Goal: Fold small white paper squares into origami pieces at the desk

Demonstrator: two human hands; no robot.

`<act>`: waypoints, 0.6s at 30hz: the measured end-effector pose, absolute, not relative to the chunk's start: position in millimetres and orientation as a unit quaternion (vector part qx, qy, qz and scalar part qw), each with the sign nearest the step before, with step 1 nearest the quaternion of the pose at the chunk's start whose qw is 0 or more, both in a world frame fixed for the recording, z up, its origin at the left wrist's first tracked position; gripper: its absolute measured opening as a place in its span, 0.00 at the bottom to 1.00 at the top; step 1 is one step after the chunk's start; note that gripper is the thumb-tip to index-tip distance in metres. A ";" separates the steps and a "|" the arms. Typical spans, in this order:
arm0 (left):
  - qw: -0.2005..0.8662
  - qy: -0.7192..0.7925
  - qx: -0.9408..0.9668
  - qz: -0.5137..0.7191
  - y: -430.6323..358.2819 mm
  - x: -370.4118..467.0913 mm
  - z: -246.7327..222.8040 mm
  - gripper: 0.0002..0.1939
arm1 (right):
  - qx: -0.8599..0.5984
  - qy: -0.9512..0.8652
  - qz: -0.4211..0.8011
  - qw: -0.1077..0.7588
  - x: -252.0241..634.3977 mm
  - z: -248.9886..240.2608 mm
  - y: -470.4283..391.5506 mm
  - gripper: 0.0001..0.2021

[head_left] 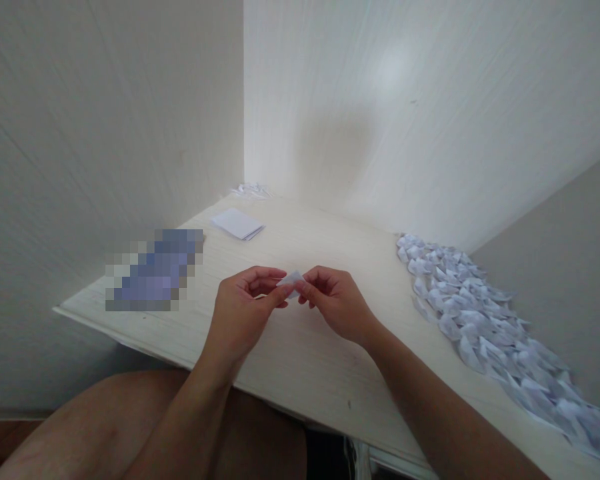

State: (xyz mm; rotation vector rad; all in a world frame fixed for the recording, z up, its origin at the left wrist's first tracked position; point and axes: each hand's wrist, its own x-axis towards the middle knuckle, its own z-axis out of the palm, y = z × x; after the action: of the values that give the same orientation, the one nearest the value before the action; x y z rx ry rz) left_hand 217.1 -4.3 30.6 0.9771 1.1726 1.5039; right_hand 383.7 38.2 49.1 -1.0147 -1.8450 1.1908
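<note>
Pale, faintly streaked walls [330,60] on the left, at the back and on the right, around a whitish tabletop [290,363] with a worn front edge. Below that edge, at lower left, a bare bent leg [105,427].

Along the right side of the tabletop, in a long band beside the wall, a dense pile of small, pointed, folded white paper pieces [480,313]. On the left, a bluish item [155,273], masked by coarse pixels and impossible to identify.

Near the middle, just above the tabletop, left hand [245,307] and right hand [344,303] close together, thumbs and fingers of both pinched on the same bit of paper. Beyond the left hand, flat on the tabletop, a neat stack of white paper [236,223]. In the far left corner, a loose cluster of white scraps [251,191], too small to make out clearly.

Smallest of all, between the two sets of fingertips, a small white paper piece [293,276], partly hidden by the thumbs. Step in hand, by judgement: folding or creasing. Probably called for next: a steady pinch on both sides, edges aligned, and light, even thumb pressure.
</note>
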 end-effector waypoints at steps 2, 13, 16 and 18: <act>0.472 0.485 0.407 0.614 -3.9 216.1 31.1 0.17 | -0.399 -0.722 0.452 0.340 384.6 49.9 39.2 0.15; 0.480 0.470 0.452 0.588 -1.7 212.6 34.2 0.20 | -0.379 -0.714 0.476 0.347 384.5 48.0 38.6 0.15; 0.483 0.473 0.446 0.586 -2.6 212.6 35.1 0.20 | -0.375 -0.716 0.473 0.351 382.8 47.5 37.6 0.14; 0.480 0.478 0.454 0.579 -3.5 210.9 36.5 0.20 | -0.373 -0.720 0.470 0.348 381.8 47.5 36.7 0.14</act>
State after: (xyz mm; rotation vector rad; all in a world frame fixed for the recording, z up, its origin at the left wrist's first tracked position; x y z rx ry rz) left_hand 210.9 -3.5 36.5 1.1064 1.1656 1.4133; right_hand 381.8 36.7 47.5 -0.9661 -1.8672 1.2198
